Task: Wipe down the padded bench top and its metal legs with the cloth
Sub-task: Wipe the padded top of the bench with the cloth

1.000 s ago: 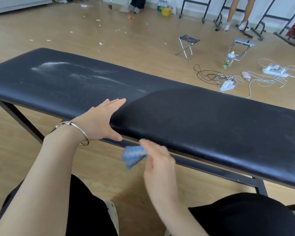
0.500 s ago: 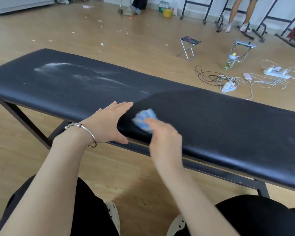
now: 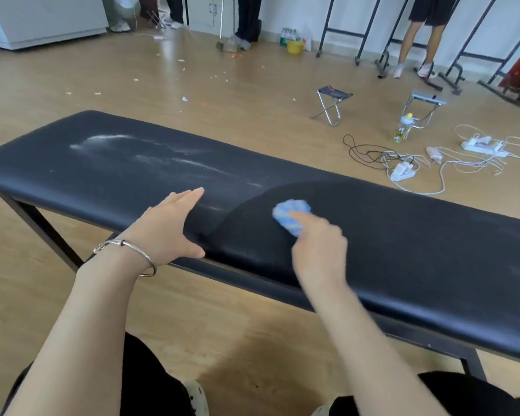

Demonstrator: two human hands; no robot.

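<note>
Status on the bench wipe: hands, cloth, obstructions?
Left hand flat on bench top edge. Right hand holds blue cloth against the pad. White dust streak at left unwiped. Nothing in the cloth's way.

No lettering, label, brand, number or sign can be read anywhere in this view. Any print on the drink bottle [image 3: 401, 131] standing on the floor [image 3: 168, 94], or on the cluster of bottles [image 3: 288, 34] by the far wall, is too small and blurred to make out. The seat of the folding stool [image 3: 334, 94] shows only a dark pattern, with no legible words.
</note>
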